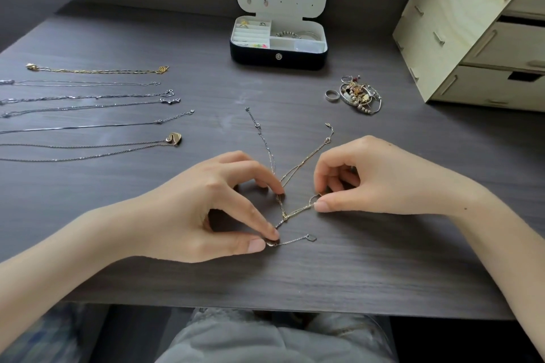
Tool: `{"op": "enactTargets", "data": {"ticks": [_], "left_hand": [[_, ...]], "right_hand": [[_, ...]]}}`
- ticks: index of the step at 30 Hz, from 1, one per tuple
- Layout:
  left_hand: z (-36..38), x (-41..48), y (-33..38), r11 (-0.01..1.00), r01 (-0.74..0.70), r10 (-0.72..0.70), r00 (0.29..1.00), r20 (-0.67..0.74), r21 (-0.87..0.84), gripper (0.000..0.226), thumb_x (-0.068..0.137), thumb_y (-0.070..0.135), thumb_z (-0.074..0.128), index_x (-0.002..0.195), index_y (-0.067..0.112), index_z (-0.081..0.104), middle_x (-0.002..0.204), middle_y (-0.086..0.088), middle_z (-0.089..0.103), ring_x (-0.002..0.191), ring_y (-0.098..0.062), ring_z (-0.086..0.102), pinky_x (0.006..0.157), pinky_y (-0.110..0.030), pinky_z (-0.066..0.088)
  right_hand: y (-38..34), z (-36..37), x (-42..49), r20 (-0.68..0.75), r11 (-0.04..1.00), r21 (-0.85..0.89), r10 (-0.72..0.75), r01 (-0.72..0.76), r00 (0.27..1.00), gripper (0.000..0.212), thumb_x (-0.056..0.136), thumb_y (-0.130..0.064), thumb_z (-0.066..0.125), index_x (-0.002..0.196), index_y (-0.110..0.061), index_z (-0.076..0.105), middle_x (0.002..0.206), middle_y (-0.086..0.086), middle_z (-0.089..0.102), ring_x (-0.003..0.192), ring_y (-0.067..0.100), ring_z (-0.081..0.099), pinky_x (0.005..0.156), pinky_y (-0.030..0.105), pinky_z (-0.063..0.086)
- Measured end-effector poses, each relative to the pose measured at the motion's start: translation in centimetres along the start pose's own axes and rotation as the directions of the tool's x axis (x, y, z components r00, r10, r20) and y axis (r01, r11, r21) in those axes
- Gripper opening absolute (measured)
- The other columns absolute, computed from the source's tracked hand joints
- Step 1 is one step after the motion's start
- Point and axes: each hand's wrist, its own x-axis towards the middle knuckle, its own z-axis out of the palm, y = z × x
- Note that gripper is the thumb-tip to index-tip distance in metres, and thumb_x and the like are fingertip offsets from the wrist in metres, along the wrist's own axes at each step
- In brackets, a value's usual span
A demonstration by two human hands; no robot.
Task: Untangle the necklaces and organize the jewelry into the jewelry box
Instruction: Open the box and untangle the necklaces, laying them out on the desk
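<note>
Six thin gold and silver necklaces (88,103) lie straightened at the left; one knotted pair of fine chains (284,216) remains mid-table, left hand (212,206) pinching its pendant end, right hand (368,177) pinching a gold loop; a heap of rings and trinkets (359,94) waits near the open black jewelry box (278,59); roughly halfway, I'd judge.

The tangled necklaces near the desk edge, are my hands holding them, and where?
The left hand pinches the silver chain by its near end; the right hand pinches a loop of the gold chain beside the knot.

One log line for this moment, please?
untangling; left hand pinches silver chain; right hand pinches gold chain; knot between hands; jewelry box open
</note>
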Motion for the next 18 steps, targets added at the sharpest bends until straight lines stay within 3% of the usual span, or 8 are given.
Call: {"op": "enactTargets", "data": {"ticks": [5,11,15,18], "left_hand": [[-0.22,0.03,-0.11,1.0,-0.009,0.01,1.0,-0.026,0.003,0.023,0.083,0.044,0.059,0.094,0.033,0.075,0.119,0.006,0.057,0.105,-0.008,0.049,0.083,-0.011,0.032],[-0.57,0.38,-0.32,0.997,0.071,-0.064,0.976,-0.211,0.028,0.017,0.082,0.036,0.059,0.085,0.028,0.073,0.09,0.008,0.054,0.084,-0.012,0.05,0.076,-0.026,0.039],[-0.03,0.61,-0.34,0.989,0.013,0.017,0.98,-0.199,0.149,0.02,0.085,0.028,0.056,0.092,0.033,0.075,0.081,0.007,0.049,0.073,-0.012,0.042,0.067,-0.023,0.035],[0.41,0.43,-0.44,0.977,-0.028,0.068,0.98,-0.188,0.211,0.026,0.089,0.025,0.052,0.099,0.036,0.074,0.081,0.008,0.046,0.07,-0.012,0.036,0.064,-0.022,0.033]], "right_hand": [[0.01,-0.31,-0.3,0.045,1.0,-0.019,-0.001,0.002,0.999,0.016,0.073,-0.038,0.074,0.072,-0.027,0.063,0.065,-0.012,0.058,0.061,0.007,0.051,0.057,0.016,0.038],[0.13,-0.56,-0.44,0.093,0.999,-0.044,-0.011,0.016,0.996,0.023,0.069,-0.047,0.073,0.073,-0.027,0.062,0.069,-0.01,0.06,0.067,0.012,0.054,0.058,0.019,0.04],[-0.23,-0.51,-0.37,0.103,0.999,-0.005,-0.031,0.031,0.994,0.022,0.073,-0.046,0.07,0.069,-0.025,0.062,0.065,-0.01,0.062,0.062,0.011,0.053,0.056,0.017,0.038],[-0.71,0.11,0.21,0.011,0.996,0.079,-0.047,0.046,0.999,0.017,0.077,-0.036,0.071,0.068,-0.024,0.063,0.06,-0.009,0.06,0.056,0.008,0.048,0.054,0.016,0.035]]}}
